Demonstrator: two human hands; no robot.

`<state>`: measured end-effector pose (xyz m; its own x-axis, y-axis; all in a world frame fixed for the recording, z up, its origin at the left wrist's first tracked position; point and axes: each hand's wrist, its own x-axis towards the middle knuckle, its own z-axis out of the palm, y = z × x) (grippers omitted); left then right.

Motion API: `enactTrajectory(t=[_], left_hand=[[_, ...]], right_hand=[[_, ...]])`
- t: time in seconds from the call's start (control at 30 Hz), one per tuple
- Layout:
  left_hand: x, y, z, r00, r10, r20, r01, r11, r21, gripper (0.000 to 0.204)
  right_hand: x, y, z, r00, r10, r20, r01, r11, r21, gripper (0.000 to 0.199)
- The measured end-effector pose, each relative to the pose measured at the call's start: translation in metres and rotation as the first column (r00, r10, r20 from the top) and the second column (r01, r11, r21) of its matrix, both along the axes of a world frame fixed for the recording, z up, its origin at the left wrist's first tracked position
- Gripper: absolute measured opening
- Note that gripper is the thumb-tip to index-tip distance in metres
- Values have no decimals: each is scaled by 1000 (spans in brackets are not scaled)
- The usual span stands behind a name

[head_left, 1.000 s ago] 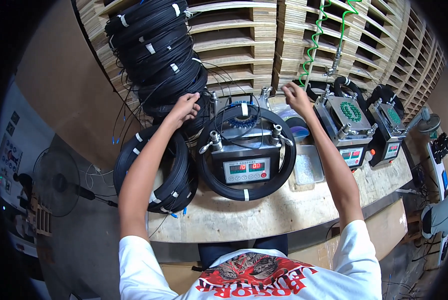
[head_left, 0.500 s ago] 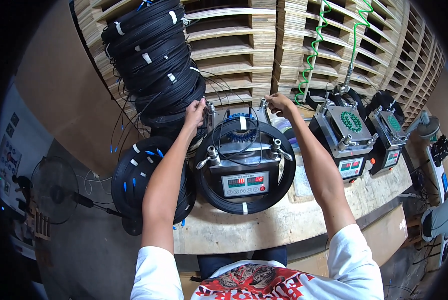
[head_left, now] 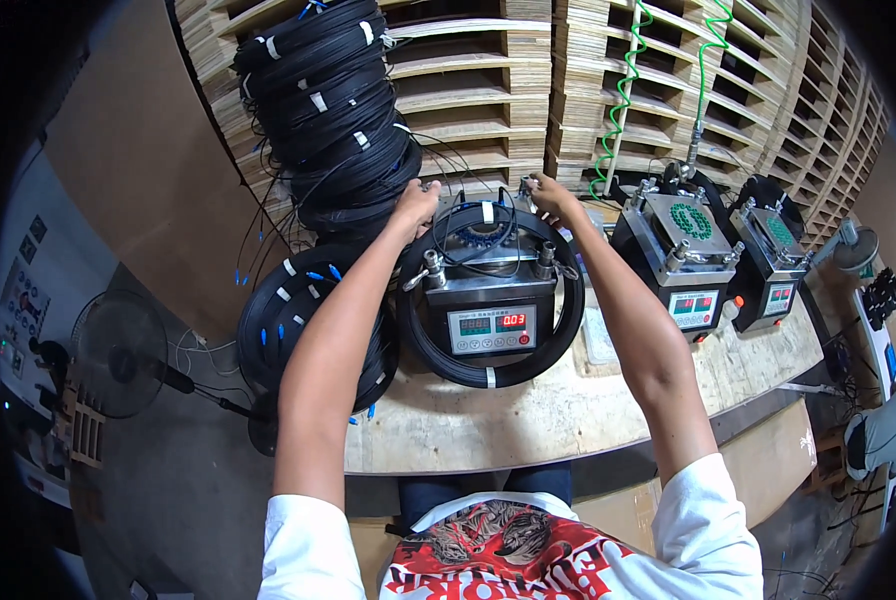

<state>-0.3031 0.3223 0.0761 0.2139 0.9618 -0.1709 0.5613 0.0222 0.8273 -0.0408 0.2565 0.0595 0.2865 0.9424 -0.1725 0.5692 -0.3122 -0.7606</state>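
Black cable is what both hands are busy with: a large coil of it (head_left: 488,375) lies on the wooden bench (head_left: 568,420) in the centre of the frame, ringed around a grey machine with a red and green digital readout (head_left: 488,310). The left hand (head_left: 415,205) reaches to the upper left rim of that coil, fingers curled down onto it right beside the tall stack of taped black coils (head_left: 328,110) in the upper left of the frame. The right hand (head_left: 551,195) is at the coil's upper right rim, its grip pressed together on what looks like a thin lead or connector, though the detail is too small to be sure. Thin leads with blue ends (head_left: 483,232) cross the top of the machine between the two hands. A second pile of coils with blue connectors (head_left: 298,320) hangs off the bench at centre left, and two more machines (head_left: 683,260) (head_left: 773,265) sit toward the right. Judging by the hands' places, the step in hand is seating the coil's ends at the back of the machine. The next move calls for a fine pinch on the loose end and steady guidance toward the fittings, without dragging the coil off its place.
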Motion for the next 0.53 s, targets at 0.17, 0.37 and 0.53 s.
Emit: enactTrajectory(t=[0.17,0.37,0.53], left_hand=[[35,-6,-16,992,69,106,-91,971,222,64],[18,7,-22,966,241,-89,-213,944,251,70],[22,-11,-13,970,230,85,-245,923,298,74]], right_hand=[[15,6,-33,969,-188,160,113,913,393,56],[-22,-21,-15,986,-164,1,132,796,591,51],[-25,-37,-2,986,-160,-52,156,752,641,50]])
